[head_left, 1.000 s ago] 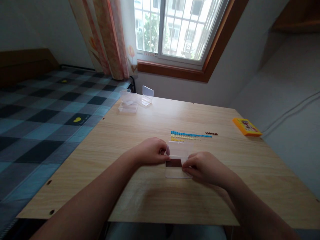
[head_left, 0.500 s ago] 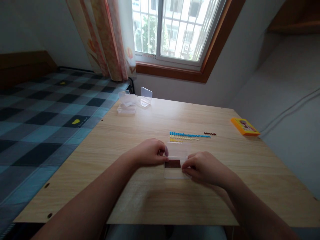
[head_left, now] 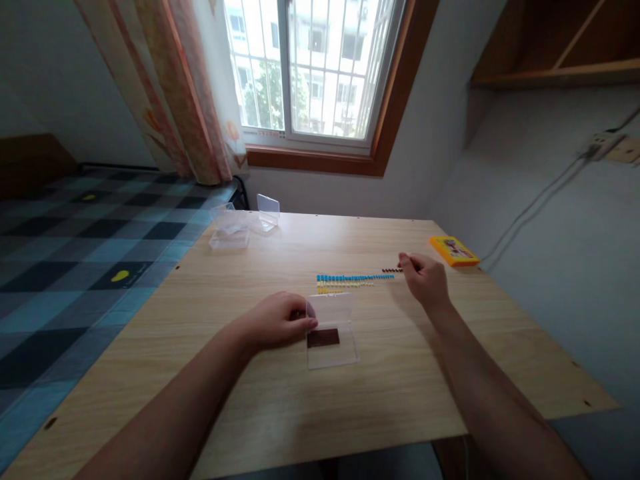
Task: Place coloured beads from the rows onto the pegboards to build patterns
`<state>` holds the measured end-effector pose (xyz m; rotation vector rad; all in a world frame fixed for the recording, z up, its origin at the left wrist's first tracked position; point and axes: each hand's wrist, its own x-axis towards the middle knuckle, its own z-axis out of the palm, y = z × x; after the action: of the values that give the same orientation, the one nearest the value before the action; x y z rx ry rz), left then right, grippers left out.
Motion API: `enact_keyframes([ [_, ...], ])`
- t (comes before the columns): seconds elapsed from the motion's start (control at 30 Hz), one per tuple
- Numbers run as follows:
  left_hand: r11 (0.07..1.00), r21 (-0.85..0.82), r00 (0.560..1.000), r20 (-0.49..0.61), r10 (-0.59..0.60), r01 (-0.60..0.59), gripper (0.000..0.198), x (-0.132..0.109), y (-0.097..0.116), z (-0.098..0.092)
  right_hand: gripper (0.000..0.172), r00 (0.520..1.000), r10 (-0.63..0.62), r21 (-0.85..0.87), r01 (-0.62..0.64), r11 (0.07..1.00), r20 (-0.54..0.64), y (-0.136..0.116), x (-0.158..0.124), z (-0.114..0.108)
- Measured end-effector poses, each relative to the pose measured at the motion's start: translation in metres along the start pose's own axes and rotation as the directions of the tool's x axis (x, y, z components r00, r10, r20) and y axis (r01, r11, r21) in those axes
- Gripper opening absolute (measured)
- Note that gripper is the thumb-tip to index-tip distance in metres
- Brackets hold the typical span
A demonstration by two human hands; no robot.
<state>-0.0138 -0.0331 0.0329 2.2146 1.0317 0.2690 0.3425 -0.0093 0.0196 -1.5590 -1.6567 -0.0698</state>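
Note:
My left hand (head_left: 279, 321) grips the left edge of a small clear plastic box (head_left: 331, 333) that lies open on the wooden table (head_left: 280, 393), its lid standing up. A dark brown block of beads (head_left: 323, 338) sits inside it. My right hand (head_left: 424, 280) is stretched out to the right end of a short row of dark brown beads (head_left: 391, 270), fingertips pinched at it. Whether it holds a bead I cannot tell. Rows of blue beads (head_left: 354, 277) and yellow beads (head_left: 332, 290) lie between the box and that hand.
Two more clear plastic boxes (head_left: 231, 230) stand open at the table's far left corner. A yellow flat box (head_left: 453, 251) lies at the far right edge by the wall. A bed with a checked blue cover (head_left: 90, 253) borders the table's left side.
My right hand has left the clear box and reached forward and right to the brown bead row. My left hand stays on the box. The view has swung to the right.

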Motion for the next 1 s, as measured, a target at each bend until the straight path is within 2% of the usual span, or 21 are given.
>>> enact_keyframes([
  [0.1,1.0,0.004,0.999,-0.019,0.028,-0.028,0.041,0.002,-0.005,-0.003,0.036,0.998,0.035,-0.035,-0.037,0.999,-0.043,0.024,0.006,0.016],
  [0.27,1.0,0.012,0.985,-0.174,-0.012,0.015,0.05,0.004,-0.014,-0.005,0.03,0.997,0.075,-0.074,-0.072,0.995,0.031,0.036,0.005,0.04],
  [0.37,0.999,0.038,0.975,-0.224,-0.01,0.019,0.05,0.005,-0.016,-0.004,0.033,0.99,0.104,-0.094,-0.096,0.991,0.092,0.037,0.003,0.049],
  [0.63,0.998,0.065,0.967,-0.254,0.003,0.014,0.052,0.007,-0.021,-0.003,0.048,0.955,0.173,-0.125,-0.146,0.981,0.242,0.042,0.001,0.059],
  [0.87,0.997,0.074,0.967,-0.254,0.007,0.012,0.055,0.007,-0.026,-0.004,0.054,0.937,0.2,-0.126,-0.17,0.977,0.285,0.042,0.003,0.062],
  [1.0,0.996,0.087,0.965,-0.261,0.001,0.022,0.053,0.005,-0.024,-0.004,0.057,0.93,0.248,-0.134,-0.219,0.966,0.271,0.046,0.004,0.066],
])
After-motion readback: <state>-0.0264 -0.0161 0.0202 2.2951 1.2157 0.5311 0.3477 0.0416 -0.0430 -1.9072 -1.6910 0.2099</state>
